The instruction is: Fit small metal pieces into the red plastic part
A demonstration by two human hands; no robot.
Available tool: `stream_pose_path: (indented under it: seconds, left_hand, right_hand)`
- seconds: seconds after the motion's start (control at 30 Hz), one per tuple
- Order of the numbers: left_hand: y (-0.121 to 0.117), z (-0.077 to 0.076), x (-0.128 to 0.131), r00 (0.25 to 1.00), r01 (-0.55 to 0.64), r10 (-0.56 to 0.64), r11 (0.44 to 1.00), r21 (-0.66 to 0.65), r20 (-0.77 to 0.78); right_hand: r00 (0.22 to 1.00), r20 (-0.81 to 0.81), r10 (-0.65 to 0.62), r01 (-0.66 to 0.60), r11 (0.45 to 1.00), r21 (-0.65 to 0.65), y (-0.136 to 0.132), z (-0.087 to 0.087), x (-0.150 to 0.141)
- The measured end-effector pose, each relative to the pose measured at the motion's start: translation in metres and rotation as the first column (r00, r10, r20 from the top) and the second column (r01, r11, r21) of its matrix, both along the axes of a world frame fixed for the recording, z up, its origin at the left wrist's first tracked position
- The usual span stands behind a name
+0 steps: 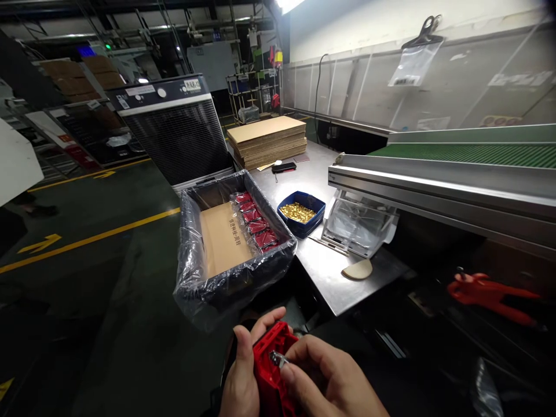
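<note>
At the bottom of the view my left hand (243, 370) is wrapped round a red plastic part (271, 362), holding it upright. My right hand (324, 379) pinches a small silvery metal piece (277, 359) against the front of the red part. Ahead stands a cardboard box lined with a dark plastic bag (208, 289). Inside it lies a row of bagged red parts (257, 223) beside a bare cardboard sheet (223, 237). A blue tray (315, 208) of small brass pieces (297, 212) sits on the steel table (334, 278).
A stack of cardboard sheets (267, 139) and a black phone (284, 167) lie at the table's far end. A green conveyor (478, 153) runs on the right with a clear plastic chute (358, 223) below it. A red tool (489, 292) lies right. A grey machine (178, 127) stands behind the box.
</note>
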State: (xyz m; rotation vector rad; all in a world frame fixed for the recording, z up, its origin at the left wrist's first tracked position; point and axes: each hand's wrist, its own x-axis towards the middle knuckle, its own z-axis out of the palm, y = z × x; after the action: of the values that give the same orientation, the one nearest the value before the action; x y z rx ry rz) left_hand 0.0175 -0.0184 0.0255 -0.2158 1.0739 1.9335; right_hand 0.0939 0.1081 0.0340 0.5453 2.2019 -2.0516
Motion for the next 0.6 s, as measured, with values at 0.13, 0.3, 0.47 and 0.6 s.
stream_pose_path:
  seconds: [0.13,0.3,0.47,0.6]
  left_hand:
    - [0.0006,0.0,0.0005,1.0,-0.004,0.004,1.0,-0.022,0.012]
    - [0.0004,-0.0013,0.0006,1.0,0.001,-0.001,1.0,-0.017,0.005]
    - [0.0009,0.0006,0.0019,1.0,0.013,-0.013,1.0,-0.022,0.017]
    - [0.0006,0.0009,0.0024,0.999,0.018,-0.018,1.0,-0.008,0.029]
  right_hand:
    - [0.999,0.005,0.033,-0.033,0.999,-0.017,-0.004,0.0027,-0.0028]
    - [1.0,0.003,0.027,-0.027,1.0,-0.015,-0.0047,0.0,-0.0037]
    - [0.999,-0.013,0.044,-0.044,0.999,0.01,-0.0044,-0.0011,-0.0022]
    - [0.998,-0.049,0.046,-0.047,0.999,-0.015,-0.004,-0.001,-0.0026]
